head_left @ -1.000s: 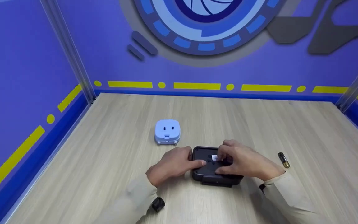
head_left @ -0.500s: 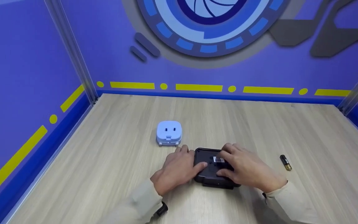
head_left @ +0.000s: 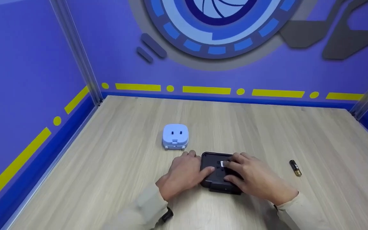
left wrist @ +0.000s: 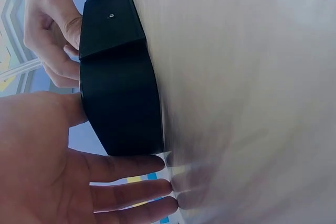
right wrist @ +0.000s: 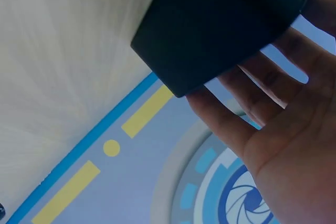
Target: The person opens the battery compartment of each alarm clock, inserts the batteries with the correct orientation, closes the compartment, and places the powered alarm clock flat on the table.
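Note:
A black box-shaped device, with a small white label on its upper face, lies on the table. My left hand holds its left side, thumb on the upper face. In the left wrist view, the index finger lies along the device's side and the other fingertips reach down to the tabletop. My right hand rests over the right part of the upper face, covering it, thumb near the front. The right wrist view shows that hand's fingers spread and fairly straight against the device.
Behind the left hand stands a light blue rounded device with two black pegs and small feet. A black-and-gold battery lies to the right on the wooden table. Blue panels border the back and sides.
My right fingers, more curled over the label a second ago, now lie flatter on the device. The left hand keeps its hold, its fingers slightly shifted. The whole view has drifted a little.

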